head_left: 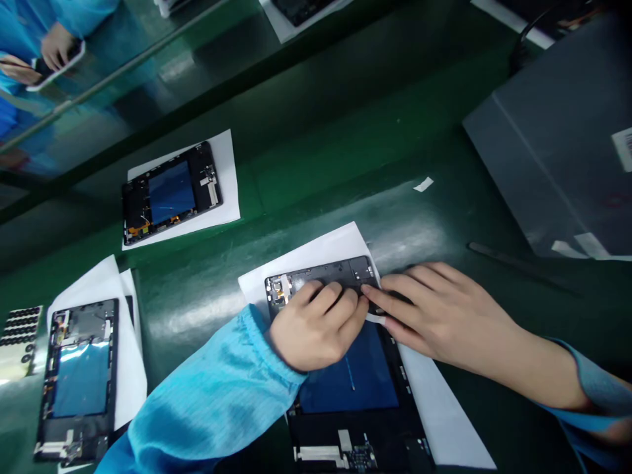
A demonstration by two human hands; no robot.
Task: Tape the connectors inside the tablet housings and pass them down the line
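An opened tablet (409, 428) with a blue battery (360, 382) lies on white paper (444, 421) in front of me. My left hand (320, 326) rests over its upper part, with curled fingers pressed together and fingertips turned under. Whatever they pinch is hidden. From the right, my right hand (439, 313) holds the tablet's upper right edge. Its index fingertip presses on the frame close to the left fingertips, and its thumb sits lower at the edge beside a small white strip (375, 318).
Other opened tablets lie on paper, one further back (172, 191) and one at the left (79, 388). A tray of small black parts (20, 336) stands far left. On the right are a grey box (557, 138) and a thin dark tool (518, 266). A co-worker's hands (56, 49) show top left.
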